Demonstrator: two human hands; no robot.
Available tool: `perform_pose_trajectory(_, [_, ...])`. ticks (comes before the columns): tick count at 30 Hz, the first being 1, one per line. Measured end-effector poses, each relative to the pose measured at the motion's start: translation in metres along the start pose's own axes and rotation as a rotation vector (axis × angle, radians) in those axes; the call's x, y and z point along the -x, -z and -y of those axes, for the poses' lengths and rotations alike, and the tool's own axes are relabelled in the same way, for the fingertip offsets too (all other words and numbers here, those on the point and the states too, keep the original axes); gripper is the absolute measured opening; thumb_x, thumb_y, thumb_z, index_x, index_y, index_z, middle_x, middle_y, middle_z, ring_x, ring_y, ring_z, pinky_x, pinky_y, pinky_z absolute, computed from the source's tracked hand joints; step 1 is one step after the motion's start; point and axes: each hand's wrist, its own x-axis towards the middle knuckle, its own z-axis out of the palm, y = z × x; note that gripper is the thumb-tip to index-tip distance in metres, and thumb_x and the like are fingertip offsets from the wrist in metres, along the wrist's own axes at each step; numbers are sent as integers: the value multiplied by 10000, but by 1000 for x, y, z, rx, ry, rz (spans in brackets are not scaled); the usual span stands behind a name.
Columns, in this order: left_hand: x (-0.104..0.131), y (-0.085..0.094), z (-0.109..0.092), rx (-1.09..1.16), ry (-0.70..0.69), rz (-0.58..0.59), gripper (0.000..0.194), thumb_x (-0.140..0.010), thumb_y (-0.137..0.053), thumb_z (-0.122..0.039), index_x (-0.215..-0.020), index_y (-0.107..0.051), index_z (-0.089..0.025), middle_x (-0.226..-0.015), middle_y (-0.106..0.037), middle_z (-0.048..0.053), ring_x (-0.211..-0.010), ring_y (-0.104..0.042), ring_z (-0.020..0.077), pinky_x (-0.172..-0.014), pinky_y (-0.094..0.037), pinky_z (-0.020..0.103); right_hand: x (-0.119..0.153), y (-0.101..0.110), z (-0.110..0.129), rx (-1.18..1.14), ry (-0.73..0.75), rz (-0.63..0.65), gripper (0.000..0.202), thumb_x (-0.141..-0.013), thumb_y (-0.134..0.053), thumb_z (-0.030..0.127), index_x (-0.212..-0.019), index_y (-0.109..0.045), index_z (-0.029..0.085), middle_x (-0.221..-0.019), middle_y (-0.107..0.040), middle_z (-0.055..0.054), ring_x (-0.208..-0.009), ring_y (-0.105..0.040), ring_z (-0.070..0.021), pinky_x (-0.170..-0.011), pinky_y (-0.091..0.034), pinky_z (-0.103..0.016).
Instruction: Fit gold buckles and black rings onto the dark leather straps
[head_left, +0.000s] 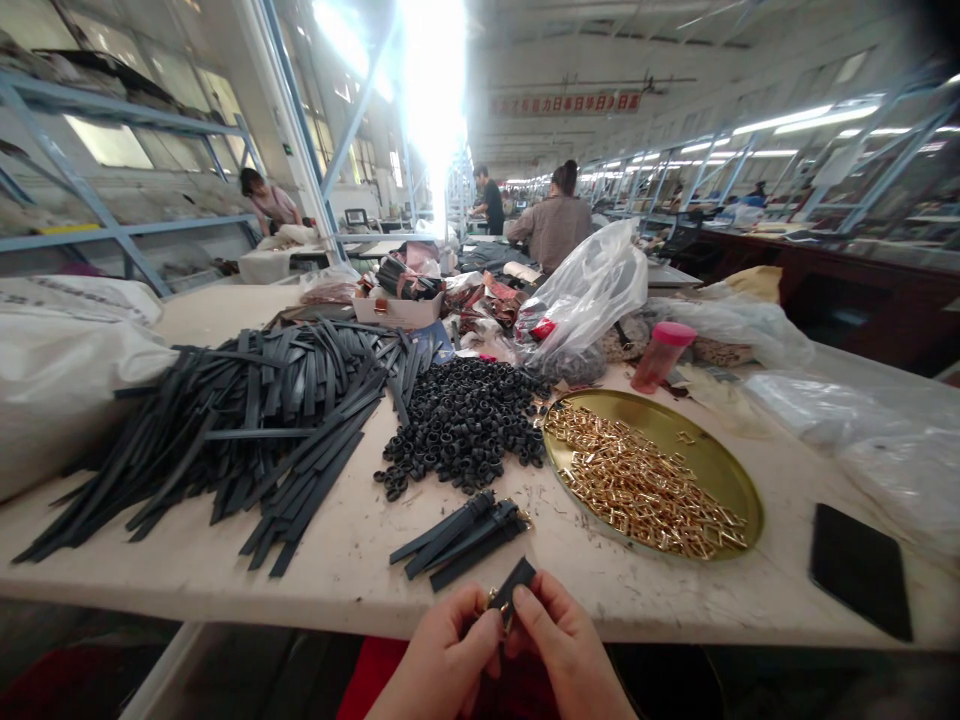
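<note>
Just off the table's front edge, my left hand (454,640) and my right hand (559,625) meet around a short dark strap (516,580). My right thumb and fingers pinch the strap. My left fingertips are closed at a small gold buckle (493,597) by the strap's end; my fingers partly hide it. Right in front of my hands lies a small bundle of straps (461,535) with gold pieces at one end. Behind that is a heap of small black loops (465,420). A round gold tray (739,480) to the right holds many gold buckles (652,480).
A large pile of long dark strips (285,400) spreads over the left of the table (337,585). A black phone-like slab (860,570) lies at right. Behind the tray stand a pink-lidded jar (663,357) and a clear plastic bag (592,290). Several people work farther back.
</note>
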Motion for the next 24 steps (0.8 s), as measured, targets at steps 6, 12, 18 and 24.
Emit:
perform_pose_trajectory(6, [-3, -6, 3, 12, -15, -68, 213, -748, -429, -366, -682, -452, -165, -569, -518, -41, -309, -328, 16, -312, -196, 149, 4, -1, -1, 391, 329, -177, 311, -806, -485, 458, -668, -526, 182, -581, -504, 19, -536, -464, -124, -507, -378, -233])
perform_pose_trajectory(12, [2, -13, 3, -21, -71, -178, 234, -772, -417, -360, -616, -434, -186, -496, -437, -65, -343, -308, 43, -344, -206, 176, 1, 3, 4, 182, 141, -35, 284, -806, -483, 462, -733, -521, 190, -627, -534, 18, -574, -474, -128, -537, -405, -235])
perform_pose_trajectory(18, [2, -11, 5, -41, -75, -175, 201, -777, -414, -314, -631, -444, -180, -521, -427, -61, -369, -321, 47, -359, -219, 175, -4, 4, 11, 65, 52, 63, 275, -724, -611, 432, -738, -541, 167, -658, -546, 26, -585, -490, -112, -563, -411, -229])
perform_pose_trajectory(24, [-1, -11, 9, 8, -89, -110, 259, -793, -414, -408, -687, -433, -173, -550, -443, -63, -367, -334, 37, -355, -228, 162, -2, 9, 19, 419, 218, 14, 187, -747, -590, 345, -685, -547, 174, -626, -540, 21, -599, -480, -130, -569, -387, -240])
